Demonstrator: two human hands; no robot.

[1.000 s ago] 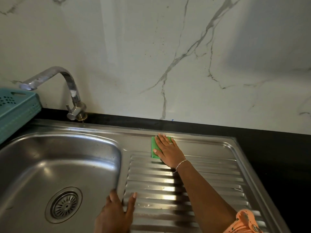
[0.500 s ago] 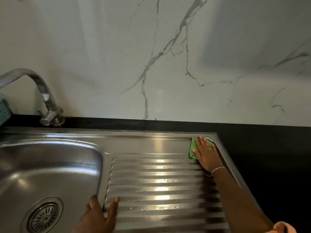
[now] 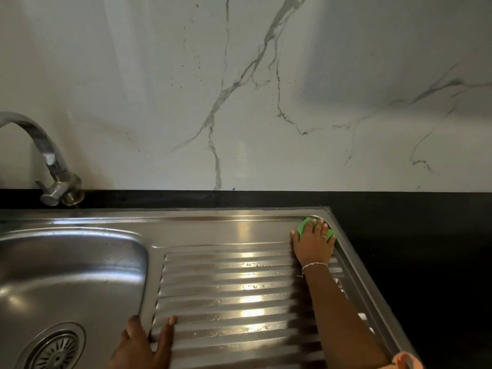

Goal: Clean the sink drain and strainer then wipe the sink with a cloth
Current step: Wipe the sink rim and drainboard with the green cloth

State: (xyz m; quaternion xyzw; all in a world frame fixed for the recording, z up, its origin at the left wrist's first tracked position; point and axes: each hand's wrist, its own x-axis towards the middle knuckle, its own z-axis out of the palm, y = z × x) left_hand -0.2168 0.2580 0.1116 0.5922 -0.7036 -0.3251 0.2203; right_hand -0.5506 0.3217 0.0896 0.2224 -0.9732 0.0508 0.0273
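Observation:
A stainless steel sink (image 3: 80, 267) fills the lower left, with its round slotted drain strainer (image 3: 54, 351) at the bottom left. To its right lies the ribbed steel drainboard (image 3: 226, 294). My right hand (image 3: 314, 243) presses flat on a green cloth (image 3: 303, 227) in the drainboard's far right corner; most of the cloth is hidden under the fingers. My left hand (image 3: 145, 344) rests on the ridge between basin and drainboard, fingers spread, holding nothing.
A curved chrome tap (image 3: 50, 166) stands at the back left. A black countertop (image 3: 412, 235) runs behind and to the right of the sink. A white marble-patterned wall (image 3: 239, 89) rises behind it. Water drops lie on the drainboard ribs.
My right hand slid the green cloth along the drainboard's back edge from the middle to the far right corner. The view shifted right; the teal basket left the frame. My left hand stayed put.

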